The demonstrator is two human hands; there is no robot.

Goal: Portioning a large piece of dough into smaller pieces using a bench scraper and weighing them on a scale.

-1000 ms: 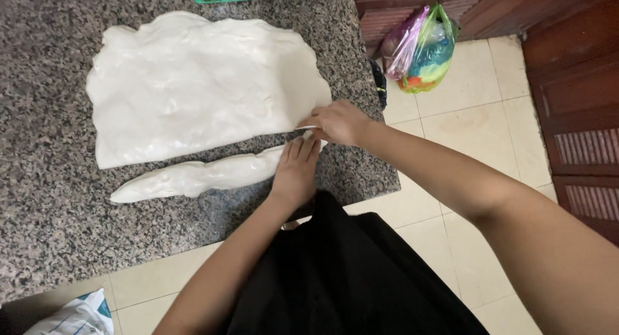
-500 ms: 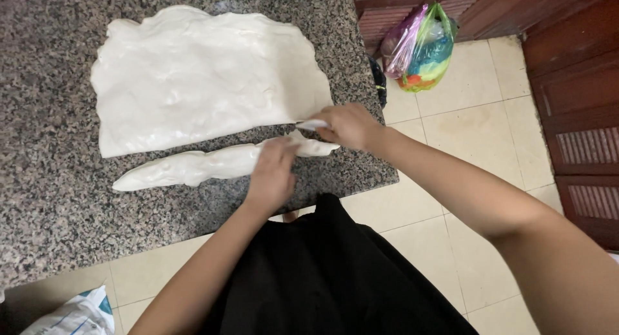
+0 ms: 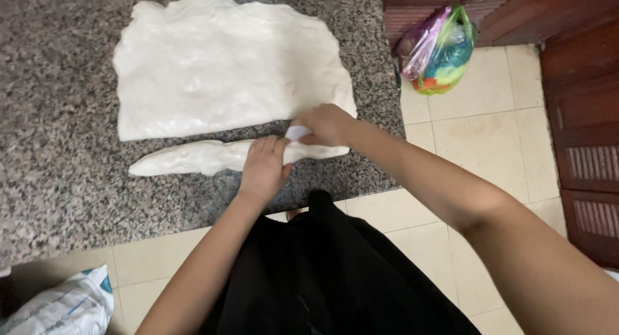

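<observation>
Left hand (image 3: 263, 167) grip closed on dough strip (image 3: 193, 158); right hand (image 3: 325, 124) pinching its 3 o'clock end (granite counter (image 3: 58, 180) beneath), dough sheet (image 3: 225, 64) at 12.

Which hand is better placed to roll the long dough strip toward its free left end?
Probably the left hand: it already rests on the dough strip, nearer the free end. The right hand is at the strip's right end.
</observation>
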